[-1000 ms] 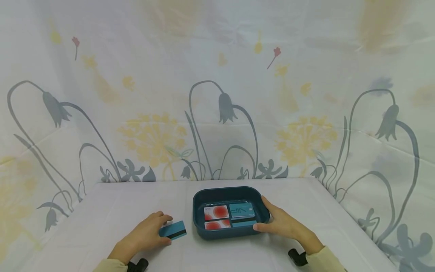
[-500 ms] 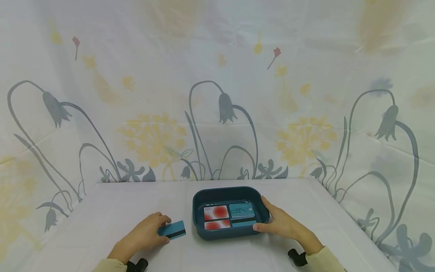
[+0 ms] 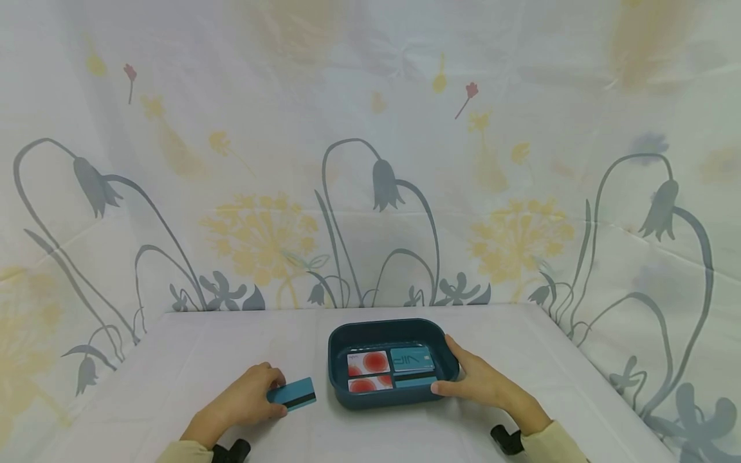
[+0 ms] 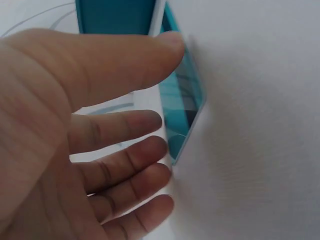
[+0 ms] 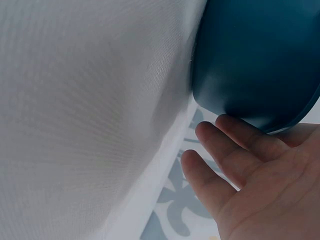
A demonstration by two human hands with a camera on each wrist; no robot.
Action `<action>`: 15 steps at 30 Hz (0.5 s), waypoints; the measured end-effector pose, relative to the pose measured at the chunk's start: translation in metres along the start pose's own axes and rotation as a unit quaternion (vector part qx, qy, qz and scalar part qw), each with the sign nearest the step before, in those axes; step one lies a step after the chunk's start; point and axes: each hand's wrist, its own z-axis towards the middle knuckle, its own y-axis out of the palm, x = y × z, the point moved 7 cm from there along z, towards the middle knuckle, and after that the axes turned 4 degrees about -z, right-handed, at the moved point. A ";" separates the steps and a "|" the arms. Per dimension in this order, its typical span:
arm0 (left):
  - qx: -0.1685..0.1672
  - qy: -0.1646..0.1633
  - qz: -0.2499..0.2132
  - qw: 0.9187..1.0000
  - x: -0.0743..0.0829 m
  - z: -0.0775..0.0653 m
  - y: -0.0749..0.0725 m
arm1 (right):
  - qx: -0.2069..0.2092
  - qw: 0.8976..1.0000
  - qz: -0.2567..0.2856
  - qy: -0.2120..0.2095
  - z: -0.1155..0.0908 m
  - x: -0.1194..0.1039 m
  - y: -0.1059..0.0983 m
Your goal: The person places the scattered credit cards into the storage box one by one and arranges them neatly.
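Note:
To the left of the box, my left hand [image 3: 246, 397] pinches a blue plastic card [image 3: 298, 393] with a black stripe at the card's left end, low over the white table. In the left wrist view the thumb [image 4: 160, 55] lies across the card [image 4: 175, 112]. A dark teal rectangular box [image 3: 382, 400] holds several cards laid in two rows: red-and-white ones [image 3: 370, 363] on the left, blue ones [image 3: 412, 359] on the right. My right hand [image 3: 486, 386] grips the box's right end, thumb at the near corner and fingers along the outer wall [image 5: 255, 55].
A white cloth [image 3: 231, 334] covers the table. Behind it hangs a pale curtain [image 3: 370, 161] printed with grey and yellow flowers. A black strap mount [image 3: 507, 440] sits on the right wrist and another [image 3: 233, 451] on the left.
My left hand, with the blue card, has shifted very slightly left. My right hand and the box stay where they were.

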 end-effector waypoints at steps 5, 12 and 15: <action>0.000 -0.002 0.003 1.000 0.000 -0.001 -0.002 | 0.009 1.000 -0.011 -0.008 0.000 -0.001 -0.001; 0.005 -0.038 -0.005 0.999 -0.005 0.001 -0.001 | 0.009 1.000 -0.007 -0.011 -0.001 -0.002 -0.001; 0.007 -0.050 -0.010 0.999 -0.006 0.000 0.000 | 0.005 1.000 -0.004 -0.009 -0.001 -0.002 0.000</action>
